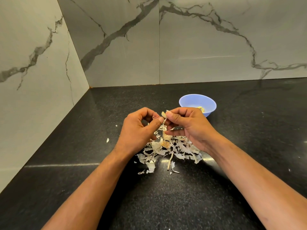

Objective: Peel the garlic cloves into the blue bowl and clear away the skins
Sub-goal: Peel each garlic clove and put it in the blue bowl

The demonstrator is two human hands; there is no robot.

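Clove (163,114) pinched between both hands above the skins (167,149): left hand (141,128) thumb and fingers on the trailing peel, right hand (186,125) gripping the clove. Bowl (191,100) at 1 o'clock, just beyond. Skin likely papery, tears easily; clove firm, maybe slick once bare. Best grip at ends.

A pale blue bowl (197,103) with pale yellow peeled cloves (201,109) inside; off-white, papery garlic skins (167,150) with a tan root piece among them; a black tabletop (166,196) with fine pale speckles; light grey marble-patterned walls (199,47) with dark grey branching veins
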